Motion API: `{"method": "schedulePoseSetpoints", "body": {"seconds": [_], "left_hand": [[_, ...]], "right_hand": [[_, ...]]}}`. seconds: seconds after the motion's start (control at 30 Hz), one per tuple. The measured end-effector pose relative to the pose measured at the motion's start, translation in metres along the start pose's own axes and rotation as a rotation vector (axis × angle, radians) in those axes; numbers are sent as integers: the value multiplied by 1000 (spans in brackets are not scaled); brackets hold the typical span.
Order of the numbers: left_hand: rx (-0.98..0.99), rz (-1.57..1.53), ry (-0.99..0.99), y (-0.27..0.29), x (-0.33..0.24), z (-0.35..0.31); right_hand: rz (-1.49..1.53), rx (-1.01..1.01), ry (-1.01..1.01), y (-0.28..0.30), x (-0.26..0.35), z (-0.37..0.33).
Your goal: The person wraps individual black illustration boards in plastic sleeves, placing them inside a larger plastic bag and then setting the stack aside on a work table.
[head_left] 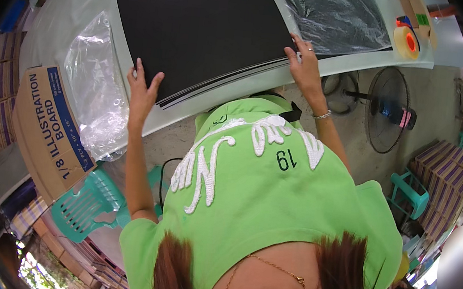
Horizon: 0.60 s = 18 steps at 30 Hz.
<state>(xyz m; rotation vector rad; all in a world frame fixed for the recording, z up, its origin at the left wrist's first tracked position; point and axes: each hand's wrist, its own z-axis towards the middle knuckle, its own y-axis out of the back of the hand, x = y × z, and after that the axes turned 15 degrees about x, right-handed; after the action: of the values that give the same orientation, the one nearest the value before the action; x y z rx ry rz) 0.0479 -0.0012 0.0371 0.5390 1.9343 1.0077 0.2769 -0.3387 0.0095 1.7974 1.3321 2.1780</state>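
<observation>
A stack of flat black boards [198, 28] lies on the pale desk [82, 5], its near edge toward the person and its far edge running out of view at the top. Several thin layers, dark and grey, show along that near edge. The left hand [144, 87] is at the near left corner, opened out with fingers apart, the fingertips against the side of the stack. The right hand [306, 70] is at the near right corner, also relaxed and unclenched, its forefinger stretched along the edge and its thumb by the corner; how firmly either one presses, I cannot tell. Left of the stack lies a crumpled clear plastic sheet [94, 85], and beyond it a brown cardboard box [52, 131] with a blue printed band. To the right, dark sheeting under clear plastic [335, 17] lies just beside the stack, with a roll of tape [407, 43] near its outer corner. Past the desk, a teal plastic chair [90, 203] stands at lower left, a round caged fan [387, 110] at right, and farther out a green stool [410, 191] beside striped stacks [445, 178].
</observation>
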Motion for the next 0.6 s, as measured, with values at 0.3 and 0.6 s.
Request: {"method": "schedulePoseSetpoints", "body": {"seconds": [0.3, 0.6], "left_hand": [[-80, 381, -269, -7, -61, 5], [255, 256, -942, -64, -194, 66]], "right_hand": [[495, -145, -167, -7, -12, -23], [-198, -949, -340, -42, -80, -33]]}}
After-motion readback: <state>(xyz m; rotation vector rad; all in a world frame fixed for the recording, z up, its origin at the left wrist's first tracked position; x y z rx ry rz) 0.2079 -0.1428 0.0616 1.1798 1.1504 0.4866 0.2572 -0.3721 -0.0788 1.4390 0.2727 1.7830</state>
